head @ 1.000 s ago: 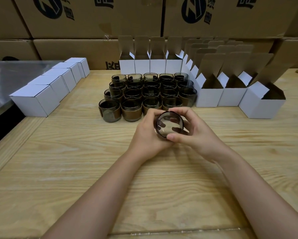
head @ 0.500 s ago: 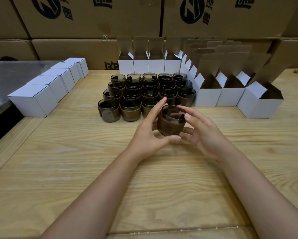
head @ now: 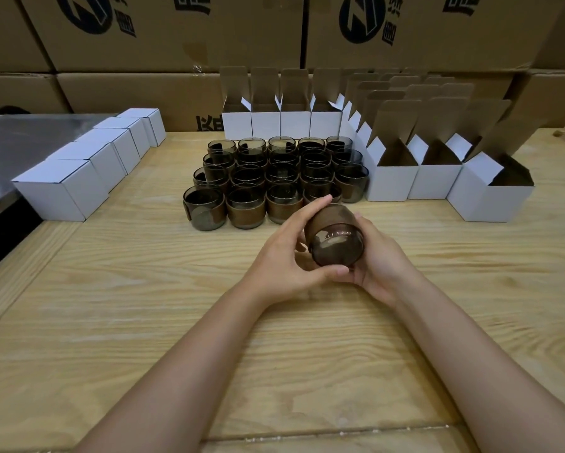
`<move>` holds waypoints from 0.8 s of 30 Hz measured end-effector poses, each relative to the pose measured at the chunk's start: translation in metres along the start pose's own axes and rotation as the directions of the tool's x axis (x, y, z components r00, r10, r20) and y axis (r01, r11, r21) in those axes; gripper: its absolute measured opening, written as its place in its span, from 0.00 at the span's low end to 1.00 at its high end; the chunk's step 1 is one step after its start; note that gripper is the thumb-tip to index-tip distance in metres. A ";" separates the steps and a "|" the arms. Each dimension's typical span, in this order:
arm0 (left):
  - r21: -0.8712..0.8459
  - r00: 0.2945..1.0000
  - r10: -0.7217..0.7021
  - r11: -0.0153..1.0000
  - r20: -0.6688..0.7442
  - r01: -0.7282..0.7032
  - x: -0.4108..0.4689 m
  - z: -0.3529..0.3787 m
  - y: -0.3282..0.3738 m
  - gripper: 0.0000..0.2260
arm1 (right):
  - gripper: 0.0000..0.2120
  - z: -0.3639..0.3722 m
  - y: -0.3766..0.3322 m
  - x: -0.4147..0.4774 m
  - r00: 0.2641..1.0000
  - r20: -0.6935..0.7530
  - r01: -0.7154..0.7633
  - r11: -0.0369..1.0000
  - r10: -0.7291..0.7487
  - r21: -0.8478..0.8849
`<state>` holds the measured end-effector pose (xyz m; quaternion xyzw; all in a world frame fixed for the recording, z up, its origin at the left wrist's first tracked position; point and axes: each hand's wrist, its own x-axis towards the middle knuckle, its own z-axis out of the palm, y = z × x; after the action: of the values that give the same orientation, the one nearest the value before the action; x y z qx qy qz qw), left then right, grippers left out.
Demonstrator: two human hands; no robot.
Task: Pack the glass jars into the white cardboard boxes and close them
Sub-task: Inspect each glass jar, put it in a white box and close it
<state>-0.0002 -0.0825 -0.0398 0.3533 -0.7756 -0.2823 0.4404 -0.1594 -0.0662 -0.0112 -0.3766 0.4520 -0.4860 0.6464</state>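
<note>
A smoky glass jar (head: 335, 237) with a brown band is held above the table, tipped over with its base toward me. My left hand (head: 291, 256) grips it from the left, thumb under it and fingers over the top. My right hand (head: 377, 259) cups it from the right and beneath. Behind stand several more jars (head: 274, 181) in rows. Open white boxes (head: 394, 178) with raised flaps line the back and right. Closed white boxes (head: 62, 188) form a row at the left.
The wooden table (head: 176, 305) has a seam near its front edge. Large brown cartons (head: 176, 34) are stacked along the back. A grey metal surface (head: 19, 138) lies at the far left, with a dark gap beside the table's left edge.
The jar was turned in both hands: first its mouth faced me, then it stood upright, now its base faces me. Both hands shifted slightly right and toward me.
</note>
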 end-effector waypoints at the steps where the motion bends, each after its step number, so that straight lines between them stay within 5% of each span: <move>1: -0.001 1.000 -0.011 1.000 0.001 0.011 0.000 0.000 0.000 0.40 | 0.21 0.001 0.001 0.000 1.000 -0.017 0.002 1.000 -0.002 0.000; 10: -0.055 0.993 -0.107 0.993 -0.051 0.104 -0.001 0.000 0.003 0.35 | 0.31 0.008 0.004 0.000 0.988 -0.148 -0.012 0.961 -0.030 -0.276; 16: -0.100 0.980 -0.200 0.975 -0.011 0.198 -0.002 -0.001 0.007 0.38 | 0.31 0.012 0.006 -0.003 0.976 -0.097 0.160 0.941 -0.196 -0.297; 21: -0.067 0.981 -0.195 0.978 0.006 0.195 -0.001 -0.001 0.009 0.35 | 0.18 0.014 0.009 -0.004 0.955 -0.156 0.188 0.922 -0.252 -0.338; 24: -0.062 0.979 -0.203 0.977 0.004 0.203 -0.001 0.000 0.007 0.37 | 0.23 0.014 0.007 -0.007 0.964 -0.115 0.194 0.928 -0.241 -0.319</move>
<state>-0.0018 -0.0780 -0.0350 0.4170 -0.7257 -0.3494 0.4212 -0.1450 -0.0574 -0.0122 -0.4815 0.5247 -0.5065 0.4862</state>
